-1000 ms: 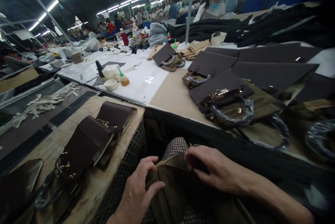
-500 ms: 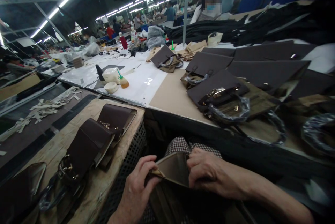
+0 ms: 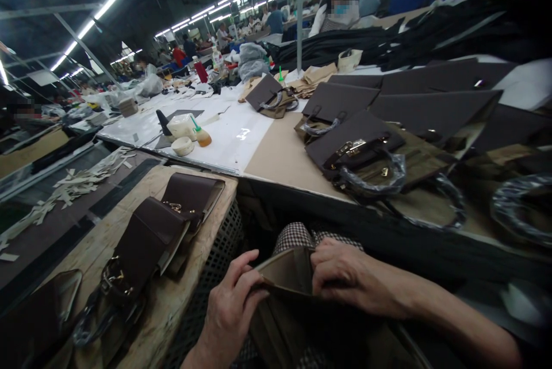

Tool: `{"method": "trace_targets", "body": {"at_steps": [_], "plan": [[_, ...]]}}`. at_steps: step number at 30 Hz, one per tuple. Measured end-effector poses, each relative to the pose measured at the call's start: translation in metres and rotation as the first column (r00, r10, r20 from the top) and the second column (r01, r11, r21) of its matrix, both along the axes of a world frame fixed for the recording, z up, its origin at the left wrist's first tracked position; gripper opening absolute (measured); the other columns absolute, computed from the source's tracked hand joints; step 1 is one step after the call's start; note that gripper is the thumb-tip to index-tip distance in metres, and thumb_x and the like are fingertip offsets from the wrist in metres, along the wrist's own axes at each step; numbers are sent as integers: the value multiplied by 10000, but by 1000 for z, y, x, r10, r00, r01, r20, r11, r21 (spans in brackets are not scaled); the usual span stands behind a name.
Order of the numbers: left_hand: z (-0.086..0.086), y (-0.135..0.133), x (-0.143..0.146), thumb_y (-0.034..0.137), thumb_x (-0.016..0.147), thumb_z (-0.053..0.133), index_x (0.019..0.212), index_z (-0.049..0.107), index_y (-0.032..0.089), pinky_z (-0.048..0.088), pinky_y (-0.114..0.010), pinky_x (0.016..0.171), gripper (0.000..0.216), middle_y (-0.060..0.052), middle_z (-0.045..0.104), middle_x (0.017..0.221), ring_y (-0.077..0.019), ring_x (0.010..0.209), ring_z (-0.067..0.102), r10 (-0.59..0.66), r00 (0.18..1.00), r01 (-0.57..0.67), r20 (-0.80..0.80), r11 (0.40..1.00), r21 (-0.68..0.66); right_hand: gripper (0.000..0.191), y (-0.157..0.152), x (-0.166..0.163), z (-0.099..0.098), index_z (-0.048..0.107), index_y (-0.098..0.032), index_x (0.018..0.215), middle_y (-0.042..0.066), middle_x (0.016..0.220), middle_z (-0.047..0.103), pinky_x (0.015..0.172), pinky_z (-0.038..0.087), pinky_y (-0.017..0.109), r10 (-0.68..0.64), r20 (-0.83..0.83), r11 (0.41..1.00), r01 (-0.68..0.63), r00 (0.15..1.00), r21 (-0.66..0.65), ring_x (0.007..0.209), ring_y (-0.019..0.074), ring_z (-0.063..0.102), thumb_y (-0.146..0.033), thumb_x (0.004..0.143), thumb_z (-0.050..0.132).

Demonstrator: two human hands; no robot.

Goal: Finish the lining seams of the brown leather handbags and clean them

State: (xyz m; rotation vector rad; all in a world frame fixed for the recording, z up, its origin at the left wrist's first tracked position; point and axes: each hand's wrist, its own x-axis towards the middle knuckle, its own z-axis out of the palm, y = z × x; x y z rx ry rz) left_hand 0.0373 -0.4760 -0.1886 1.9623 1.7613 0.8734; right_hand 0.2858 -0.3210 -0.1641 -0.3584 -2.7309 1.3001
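A dark olive-brown handbag (image 3: 297, 323) lies across my lap, over checked cloth (image 3: 294, 237), with its mouth partly spread. My left hand (image 3: 230, 306) pinches the bag's left edge between thumb and fingers. On the other side, my right hand (image 3: 338, 271) is closed on the right part of the rim, its fingertips curled inside and partly hidden. Between both hands the brown inner lining shows. The lower part of the bag is dark and runs out of view.
Brown handbags (image 3: 150, 231) lie on the worn board (image 3: 172, 323) at left, above a black plastic crate (image 3: 215, 265). More handbags with wrapped handles (image 3: 362, 150) crowd the table at right. A glue bottle (image 3: 202, 136) stands by a tape roll (image 3: 182, 146). A masked co-worker (image 3: 340, 12) sits beyond.
The view has shifted slightly. Both hands keep their hold on the bag's rim, and the gap between them looks a little different in shape, with the left edge pressed closer.
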Motion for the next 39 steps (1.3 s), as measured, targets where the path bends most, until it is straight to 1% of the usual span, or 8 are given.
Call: {"method": "trace_targets", "body": {"at_steps": [5, 10, 16, 19, 22, 28, 35, 39], "plan": [[1, 1, -2, 104, 930, 567, 1082, 586, 240, 558, -311, 936, 205, -87, 556, 1349, -204, 1112, 636, -27, 999, 28, -41, 999, 34, 99, 0, 1, 0, 700, -231, 870, -9, 853, 667, 858, 369, 355, 1, 8, 1000, -1, 1000, 14, 879, 176, 578, -227, 939, 629], [2, -1, -3, 87, 911, 590, 1039, 584, 219, 553, -322, 955, 184, -96, 557, 1334, -210, 1152, 614, -43, 996, 42, -80, 999, -10, 111, 1, 2, 1, 692, -223, 860, -18, 857, 666, 879, 364, 330, -1, 6, 1000, 1, 1000, 4, 891, 160, 586, -229, 947, 624], [6, -1, 0, 130, 959, 545, 1049, 646, 205, 530, -330, 1001, 155, -106, 559, 1342, -212, 1196, 593, -111, 991, 113, -69, 993, 31, 199, 6, 7, -5, 694, -251, 861, -35, 858, 687, 856, 367, 321, -80, 35, 997, 79, 996, 12, 880, 167, 586, -397, 964, 605], [12, 0, 3, 179, 975, 528, 938, 682, 200, 549, -322, 951, 160, -96, 600, 1302, -203, 1111, 641, -55, 998, 54, -26, 998, -37, 211, 7, 3, -8, 685, -241, 851, -25, 847, 697, 807, 381, 320, -166, 73, 983, 160, 983, 86, 844, 175, 609, -386, 970, 589], [11, -1, 6, 241, 948, 590, 784, 692, 206, 576, -265, 785, 197, -65, 671, 1181, -172, 921, 696, 63, 998, -59, 30, 991, -116, 215, 7, -5, -10, 675, -228, 824, -2, 838, 707, 740, 396, 311, -235, 124, 962, 212, 964, 173, 803, 186, 636, -350, 966, 568], [-9, -2, 10, 279, 910, 652, 789, 722, 231, 555, -229, 695, 147, -38, 693, 1113, -143, 785, 699, 207, 977, -207, 59, 978, -9, 200, 17, -23, -13, 651, -222, 805, 15, 840, 700, 652, 392, 293, -297, 191, 931, 240, 935, 274, 772, 198, 654, -353, 940, 582], [-19, -4, 7, 273, 935, 600, 760, 659, 207, 534, -218, 660, 197, -49, 683, 1084, -130, 725, 677, 218, 976, -217, -6, 974, 65, 67, 32, -39, -18, 658, -225, 880, 23, 980, 621, 749, 446, 291, -203, 88, 955, 177, 975, 239, 909, 196, 597, -276, 918, 637], [-18, -4, 7, 248, 939, 579, 722, 591, 201, 531, -235, 706, 223, -61, 677, 1097, -159, 829, 686, 217, 976, -216, -22, 975, 48, 41, 38, -43, -25, 683, -242, 910, 14, 1062, 583, 856, 456, 305, -173, 1, 984, 173, 985, 30, 991, 191, 572, -246, 874, 703]]}}
